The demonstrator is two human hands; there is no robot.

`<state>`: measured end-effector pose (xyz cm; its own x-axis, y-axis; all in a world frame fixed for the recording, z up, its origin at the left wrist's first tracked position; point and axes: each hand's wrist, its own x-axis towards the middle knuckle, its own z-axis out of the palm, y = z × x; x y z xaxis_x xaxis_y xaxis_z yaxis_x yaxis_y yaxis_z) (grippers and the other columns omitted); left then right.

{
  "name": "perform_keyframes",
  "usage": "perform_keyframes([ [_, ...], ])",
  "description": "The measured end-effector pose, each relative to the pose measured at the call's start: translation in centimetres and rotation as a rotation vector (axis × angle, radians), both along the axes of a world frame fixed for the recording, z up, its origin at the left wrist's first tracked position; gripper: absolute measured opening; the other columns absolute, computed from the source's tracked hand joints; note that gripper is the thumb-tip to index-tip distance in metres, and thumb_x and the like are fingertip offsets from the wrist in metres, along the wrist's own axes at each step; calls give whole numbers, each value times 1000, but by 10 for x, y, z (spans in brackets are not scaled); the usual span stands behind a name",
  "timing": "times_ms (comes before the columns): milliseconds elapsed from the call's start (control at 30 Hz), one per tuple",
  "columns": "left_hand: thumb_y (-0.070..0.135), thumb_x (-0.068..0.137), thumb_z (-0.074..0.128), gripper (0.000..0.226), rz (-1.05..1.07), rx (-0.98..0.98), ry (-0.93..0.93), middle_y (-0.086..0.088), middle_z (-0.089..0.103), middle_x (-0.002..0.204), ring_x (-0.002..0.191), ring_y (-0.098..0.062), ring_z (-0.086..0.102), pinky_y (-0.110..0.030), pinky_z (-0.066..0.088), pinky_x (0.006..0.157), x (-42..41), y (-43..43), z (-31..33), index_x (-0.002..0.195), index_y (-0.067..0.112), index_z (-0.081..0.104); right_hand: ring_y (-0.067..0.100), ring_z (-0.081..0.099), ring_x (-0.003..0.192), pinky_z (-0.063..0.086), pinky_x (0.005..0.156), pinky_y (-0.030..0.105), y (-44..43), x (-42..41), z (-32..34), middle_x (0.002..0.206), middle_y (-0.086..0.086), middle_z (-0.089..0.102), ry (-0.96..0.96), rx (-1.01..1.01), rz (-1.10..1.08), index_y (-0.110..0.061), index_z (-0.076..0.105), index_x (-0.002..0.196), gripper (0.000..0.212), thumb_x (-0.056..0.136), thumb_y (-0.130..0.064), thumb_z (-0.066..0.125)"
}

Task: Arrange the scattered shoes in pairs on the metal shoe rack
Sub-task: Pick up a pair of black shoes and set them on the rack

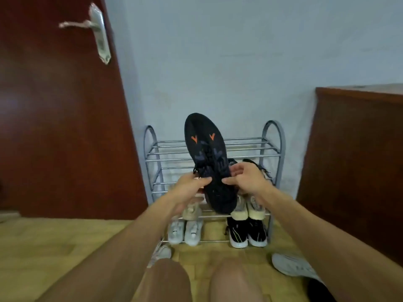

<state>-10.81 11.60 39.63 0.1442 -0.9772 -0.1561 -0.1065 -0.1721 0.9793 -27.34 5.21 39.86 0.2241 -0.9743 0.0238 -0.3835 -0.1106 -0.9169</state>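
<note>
I hold a black knit shoe point(209, 158) with two orange marks up in front of the metal shoe rack point(272, 147), toe pointing up. My left hand point(189, 188) grips its left side and my right hand point(246, 177) grips its right side. The rack's top shelf is bare. Another black shoe point(253, 163) lies on the second shelf behind my right hand. Lower down stand beige shoes point(248, 207), a beige shoe point(192, 211), a white pair point(185, 233) and a black pair with white soles point(247, 235).
A white shoe point(160, 253) lies on the tiled floor left of my knees. Another white shoe point(292, 265) and a dark object point(318, 290) lie at the right. A dark red door point(54, 105) stands left, a brown wooden cabinet point(357, 162) right.
</note>
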Motion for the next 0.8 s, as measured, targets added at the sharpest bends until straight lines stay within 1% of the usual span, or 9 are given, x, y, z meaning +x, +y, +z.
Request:
perform_keyframes([
  [67,9,88,64,23,47,-70,26,-8,69,111,98,-21,66,-42,54,88,36,13,6,111,13,61,24,65,95,54,78,35,1,40,10,101,7,67,-1,-20,38,-6,64,112,44,72,-12,82],
  [133,4,87,64,21,120,-93,47,-7,69,109,96,-21,67,-43,56,88,73,26,5,105,15,61,23,66,95,56,82,39,7,82,12,97,6,68,7,-23,109,-7,63,114,47,72,-15,82],
  [233,2,88,62,27,249,-98,74,-6,67,116,101,-26,67,-46,55,89,128,44,-10,112,13,58,23,68,92,57,85,43,19,143,1,93,4,68,107,-67,265,-11,60,116,46,76,-23,79],
  [333,4,88,62,24,356,-77,88,-8,68,114,100,-29,67,-46,58,83,176,63,-38,110,12,60,26,68,96,60,78,42,34,198,-20,108,7,66,240,-14,393,-17,55,120,49,79,-35,75],
  [400,7,90,61,18,409,-48,103,-8,68,109,90,-24,68,-40,59,75,206,76,-60,106,13,62,27,68,99,61,75,41,42,230,-39,114,6,65,265,72,447,-19,56,120,50,78,-40,74],
  [467,9,93,57,21,459,-35,130,-6,67,107,84,-18,66,-33,58,70,233,88,-81,113,11,62,25,67,103,61,74,39,50,259,-57,118,6,64,251,163,492,-16,54,127,56,79,-37,75],
  [567,12,95,55,25,529,-9,166,-7,66,112,90,-17,65,-28,56,67,266,107,-116,120,9,59,24,67,101,61,71,36,64,298,-85,120,7,64,262,228,544,-8,52,131,57,81,-24,75],
  [700,28,94,56,34,539,79,277,-7,64,124,105,-22,66,-33,59,77,305,139,-173,127,18,55,28,67,96,59,79,43,83,340,-143,102,12,67,308,345,526,-4,62,112,29,84,-10,69],
  [800,35,95,54,57,761,137,436,-10,55,132,111,-26,63,-38,54,89,334,168,-221,144,17,33,27,68,89,60,73,40,97,355,-196,100,14,71,350,433,501,-11,67,93,9,84,-13,69],
])
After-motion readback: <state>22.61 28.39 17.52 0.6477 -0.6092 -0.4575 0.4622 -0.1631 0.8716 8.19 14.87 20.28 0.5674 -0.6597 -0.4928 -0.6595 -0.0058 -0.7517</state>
